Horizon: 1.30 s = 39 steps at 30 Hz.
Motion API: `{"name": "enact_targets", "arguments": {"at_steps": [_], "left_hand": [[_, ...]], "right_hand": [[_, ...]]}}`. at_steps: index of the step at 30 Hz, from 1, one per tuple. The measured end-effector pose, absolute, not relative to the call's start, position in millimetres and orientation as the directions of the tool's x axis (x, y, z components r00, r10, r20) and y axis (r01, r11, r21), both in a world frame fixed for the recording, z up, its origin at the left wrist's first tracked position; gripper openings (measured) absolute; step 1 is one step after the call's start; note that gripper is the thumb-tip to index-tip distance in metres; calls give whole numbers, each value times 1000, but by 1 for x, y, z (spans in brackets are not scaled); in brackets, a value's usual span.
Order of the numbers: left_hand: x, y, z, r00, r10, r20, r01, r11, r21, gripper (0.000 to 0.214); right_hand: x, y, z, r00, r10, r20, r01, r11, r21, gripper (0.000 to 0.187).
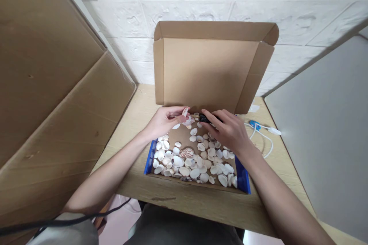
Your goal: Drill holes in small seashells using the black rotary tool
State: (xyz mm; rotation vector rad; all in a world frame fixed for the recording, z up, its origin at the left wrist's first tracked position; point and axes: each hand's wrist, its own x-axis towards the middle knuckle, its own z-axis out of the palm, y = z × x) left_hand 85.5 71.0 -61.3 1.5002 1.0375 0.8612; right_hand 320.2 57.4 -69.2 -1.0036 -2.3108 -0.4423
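Observation:
My left hand (166, 119) is closed on a pale shell (189, 121) with reddish speckles, held above the far part of a shallow cardboard box (178, 136). In my right hand (228, 127) is a small black-handled tool (204, 118) with a thin brass-coloured tip. That tip points left and meets the shell or lies very close to it; I cannot tell which. Many loose white and cream shells (184, 171) cover the box floor below. Among them lies a larger brown-and-white patterned shell (187, 152).
The box's lid (211, 72) stands raised against the white brick wall (123, 19). Blue strips (243, 178) line the box's sides. A white cable (271, 147) and a blue item (254, 124) lie right on the wooden table (135, 187). Cardboard (51, 84) rises at left, a grey panel (324, 122) at right.

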Motion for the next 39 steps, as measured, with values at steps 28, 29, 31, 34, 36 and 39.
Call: {"name": "enact_targets", "arguments": {"at_steps": [28,29,31,34,36,39], "left_hand": [[91,71,-61,294,955,-43,133,4,991,39],[90,72,-62,304,952,-42,148,-4,989,39],[90,72,-63,316,948,-38,167,-16,986,38],[89,72,-63,322,946,-39,164,-15,986,36],[89,72,-61,326,944,-45,153,-6,988,36],[91,71,-61,333,942,-47,146,-2,989,36]], "right_hand": [[320,56,-70,-517,570,638,762,647,39,28],[320,57,-70,-521,569,637,757,653,35,28],[321,57,-70,-523,563,639,754,655,40,29],[322,57,-70,-518,558,648,765,641,60,29],[322,57,-70,-515,555,653,772,632,72,29],[321,57,-70,-516,550,657,767,638,68,29]]}}
